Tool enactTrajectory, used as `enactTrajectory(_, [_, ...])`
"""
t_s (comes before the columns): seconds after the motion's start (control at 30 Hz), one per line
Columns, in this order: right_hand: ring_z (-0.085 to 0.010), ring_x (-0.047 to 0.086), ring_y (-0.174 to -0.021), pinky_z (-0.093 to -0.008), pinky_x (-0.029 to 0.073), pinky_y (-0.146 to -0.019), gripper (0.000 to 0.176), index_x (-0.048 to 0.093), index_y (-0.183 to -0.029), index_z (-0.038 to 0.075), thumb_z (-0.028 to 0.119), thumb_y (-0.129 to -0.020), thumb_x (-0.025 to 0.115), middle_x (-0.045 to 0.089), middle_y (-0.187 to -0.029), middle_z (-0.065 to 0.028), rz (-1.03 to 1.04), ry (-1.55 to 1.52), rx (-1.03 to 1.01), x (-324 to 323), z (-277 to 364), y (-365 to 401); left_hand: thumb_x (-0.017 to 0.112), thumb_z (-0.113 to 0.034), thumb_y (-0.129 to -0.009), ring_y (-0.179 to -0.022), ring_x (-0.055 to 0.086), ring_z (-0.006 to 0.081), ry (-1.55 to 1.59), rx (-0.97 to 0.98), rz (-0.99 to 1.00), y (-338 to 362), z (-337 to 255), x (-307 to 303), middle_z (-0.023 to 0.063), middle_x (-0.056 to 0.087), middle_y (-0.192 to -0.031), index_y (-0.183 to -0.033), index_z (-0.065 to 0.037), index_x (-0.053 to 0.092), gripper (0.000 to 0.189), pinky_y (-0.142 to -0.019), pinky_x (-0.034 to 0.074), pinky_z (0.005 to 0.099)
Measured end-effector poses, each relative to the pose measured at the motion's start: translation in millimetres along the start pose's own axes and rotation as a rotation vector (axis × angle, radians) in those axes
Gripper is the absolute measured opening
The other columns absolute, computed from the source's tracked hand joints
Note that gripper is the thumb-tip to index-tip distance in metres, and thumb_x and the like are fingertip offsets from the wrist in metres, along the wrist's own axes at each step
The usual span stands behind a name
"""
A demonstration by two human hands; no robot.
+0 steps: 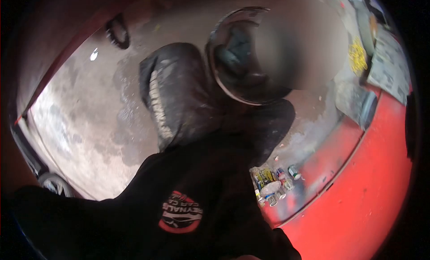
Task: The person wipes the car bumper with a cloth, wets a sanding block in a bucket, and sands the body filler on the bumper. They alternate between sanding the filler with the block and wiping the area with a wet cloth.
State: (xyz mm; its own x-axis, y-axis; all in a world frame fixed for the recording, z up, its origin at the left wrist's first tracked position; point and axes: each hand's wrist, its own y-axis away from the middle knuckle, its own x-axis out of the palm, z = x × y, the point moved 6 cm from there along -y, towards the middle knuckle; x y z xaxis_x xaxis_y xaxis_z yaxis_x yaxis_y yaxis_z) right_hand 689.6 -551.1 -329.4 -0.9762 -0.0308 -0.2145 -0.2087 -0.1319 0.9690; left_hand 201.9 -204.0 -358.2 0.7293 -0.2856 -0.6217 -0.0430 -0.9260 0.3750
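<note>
Neither my left hand nor my right hand can be made out. My dark sleeve (pixel 58 219) reaches toward the lower left, where its end is lost in shadow. Beyond my black shirt (pixel 219 188), with its red and white badge, are my dark trouser legs (pixel 188 98). A round, shiny-rimmed container (pixel 215 76) sits just past my knees, with something dark and crumpled (pixel 237 49) inside. A grey blur covers its right side.
Small cans and bottles (pixel 273 186) stand by a red panel (pixel 354 188) at the lower right. Yellow cord (pixel 357 56) and a grey box (pixel 354 101) lie farther up. A dark ring (pixel 118 32) rests on the stained floor (pixel 98 130); a wheel (pixel 56 184) is at left.
</note>
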Motion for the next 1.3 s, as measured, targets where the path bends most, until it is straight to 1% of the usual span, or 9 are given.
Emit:
enactTrajectory(0.13, [-0.0133, 0.062, -0.059, -0.0291, 0.049, -0.053, 0.021, 0.068, -0.093, 0.0, 0.016, -0.105, 0.061, 0.065, -0.069, -0.0058, 0.097, 0.051, -0.299, -57.4, 174.4, 21.4, 0.074, -0.027, -0.099, -0.085, 0.068, 0.0143, 0.066, 0.443, -0.072, -48.6, -136.1, -47.0, 0.0066, 0.072, -0.094, -0.122, -0.004, 0.071, 0.033, -0.076, 0.057, 0.033])
enactTrajectory(0.27, [-0.0077, 0.057, -0.062, -0.027, 0.046, -0.056, 0.022, 0.067, -0.096, 0.001, 0.019, -0.108, 0.062, 0.061, -0.072, -0.0022, -0.25, 0.235, -0.818, -59.5, 403.0, 48.3, 0.074, -0.027, -0.099, -0.085, 0.068, 0.0143, 0.068, 0.816, -0.2, -95.8, -257.4, -100.6, 0.0065, 0.072, -0.094, -0.122, -0.004, 0.071, 0.033, -0.076, 0.057, 0.0332])
enactTrajectory(0.33, [-0.0334, 0.072, -0.081, -0.0402, 0.055, -0.071, 0.017, 0.07, -0.105, 0.0, 0.017, -0.1, 0.07, 0.072, -0.089, -0.0155, -0.445, 0.689, -1.284, -22.6, 482.9, 16.3, 0.075, -0.026, -0.099, -0.085, 0.068, 0.0143, 0.046, 0.946, -0.288, -115.8, -306.9, -129.0, 0.0065, 0.072, -0.094, -0.122, -0.004, 0.071, 0.033, -0.076, 0.057, 0.0333])
enactTrajectory(0.37, [-0.0415, 0.071, -0.096, -0.0477, 0.056, -0.08, 0.025, 0.072, -0.107, 0.001, 0.023, -0.095, 0.074, 0.073, -0.098, -0.0196, -0.356, 0.627, -1.21, 8.4, 512.2, 4.4, 0.075, -0.026, -0.099, -0.085, 0.068, 0.0143, 0.031, 0.999, -0.334, -123.2, -328.2, -141.5, 0.0064, 0.072, -0.094, -0.122, -0.004, 0.071, 0.033, -0.076, 0.057, 0.0333])
enactTrajectory(0.5, [-0.0483, 0.061, -0.121, -0.0557, 0.054, -0.097, 0.071, 0.054, -0.137, 0.005, 0.053, -0.09, 0.075, 0.056, -0.131, -0.029, -0.488, 1.134, -1.274, 117.4, 540.8, -125.0, 0.075, -0.026, -0.099, -0.085, 0.067, 0.0142, -0.03, 1.109, -0.518, -158.3, -404.8, -186.5, 0.0063, 0.071, -0.094, -0.122, -0.004, 0.071, 0.033, -0.076, 0.057, 0.0335])
enactTrajectory(0.73, [-0.0513, 0.048, -0.14, -0.0559, 0.045, -0.113, 0.124, 0.017, -0.162, 0.0, 0.074, -0.08, 0.075, 0.039, -0.154, -0.0365, -0.568, 0.521, -0.721, 97.6, 600.8, -168.2, 0.075, -0.026, -0.099, -0.085, 0.067, 0.0142, -0.141, 1.154, -0.803, -198.3, -492.1, -265.1, 0.0062, 0.071, -0.094, -0.123, -0.005, 0.071, 0.033, -0.076, 0.057, 0.0337])
enactTrajectory(1.07, [-0.0309, 0.056, -0.13, -0.0399, 0.045, -0.109, 0.108, 0.037, -0.157, 0.001, 0.03, -0.069, 0.092, 0.055, -0.145, -0.0179, -0.019, -0.022, -0.372, 75.4, 569.1, -227.4, 0.08, -0.016, -0.091, -0.09, 0.067, 0.0174, -0.496, 1.473, -0.997, -181.5, -504.5, -300.8, 0.0072, 0.069, -0.098, -0.121, -0.003, 0.07, 0.034, -0.083, 0.056, 0.0353])
enactTrajectory(1.2, [-0.0353, 0.056, -0.131, -0.0405, 0.045, -0.111, 0.111, 0.025, -0.156, -0.011, 0.014, -0.067, 0.086, 0.056, -0.141, -0.0223, 0.078, -0.405, -1.011, 40.0, 558.5, -70.9, 0.079, -0.012, -0.09, -0.091, 0.064, 0.0176, -0.463, 1.35, -1.088, -159.6, -509.7, -291.0, 0.0056, 0.066, -0.099, -0.12, -0.005, 0.072, 0.031, -0.086, 0.056, 0.037])
enactTrajectory(1.3, [-0.0343, 0.049, -0.139, -0.0398, 0.036, -0.119, 0.112, 0.02, -0.16, -0.007, 0.013, -0.072, 0.088, 0.051, -0.148, -0.025, -0.146, -0.155, -1.258, 8.5, 531.2, -36.1, 0.082, -0.017, -0.086, -0.093, 0.062, 0.0207, -0.072, 1.319, -1.053, -165.3, -494.9, -295.1, 0.0068, 0.065, -0.097, -0.11, -0.006, 0.074, 0.028, -0.093, 0.052, 0.0429])
